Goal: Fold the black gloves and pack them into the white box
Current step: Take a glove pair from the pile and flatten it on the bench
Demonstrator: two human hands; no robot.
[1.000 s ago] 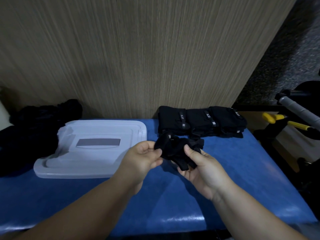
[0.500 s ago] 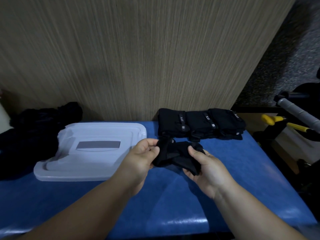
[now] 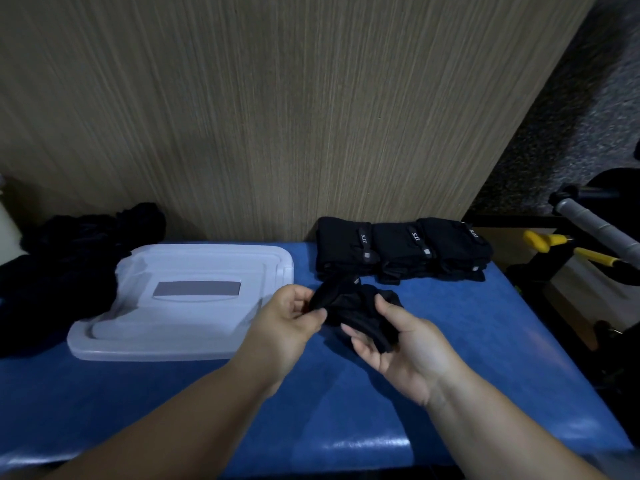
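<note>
Limp black glove (image 3: 349, 306), flatter than before

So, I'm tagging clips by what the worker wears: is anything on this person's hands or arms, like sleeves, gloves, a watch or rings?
Nothing worn shows. The left hand and right hand are bare, no gloves or rings visible. The left forearm and right forearm are bare down to the frame's edge: no sleeve, watch or bracelet. Dim light could hide a thin ring.

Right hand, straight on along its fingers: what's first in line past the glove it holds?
Probably the left hand, which pinches the same crumpled black fabric glove; the right hand has its fingers pointing left at it. Depth unclear.
</note>
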